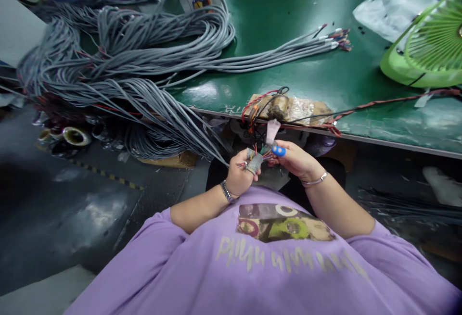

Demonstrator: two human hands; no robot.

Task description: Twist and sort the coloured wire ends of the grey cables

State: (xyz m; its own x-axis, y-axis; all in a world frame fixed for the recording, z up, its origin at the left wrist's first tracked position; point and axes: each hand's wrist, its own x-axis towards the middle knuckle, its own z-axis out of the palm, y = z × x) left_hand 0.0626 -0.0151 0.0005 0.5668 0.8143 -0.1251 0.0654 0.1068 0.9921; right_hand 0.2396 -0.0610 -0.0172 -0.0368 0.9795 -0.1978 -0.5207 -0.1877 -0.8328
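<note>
My left hand (241, 174) is closed around the end of a grey cable (187, 130), its fingers wrapped in grey tape, with thin coloured wires (263, 153) fanning out of the cable end. My right hand (296, 160) pinches those coloured wires; one fingertip wears a blue cover and another a pale cover. Both hands meet just below the edge of the green workbench (288, 17), in front of my purple shirt. A watch sits on my left wrist and a bracelet on my right.
A big heap of grey cables (119, 60) spills off the bench's left side; a bundle with stripped ends (334, 38) lies across the top. A taped block with red and black wires (279, 106) sits at the bench edge. A green fan (429, 45), plastic bag (393, 7) and tape rolls (74, 135) are nearby.
</note>
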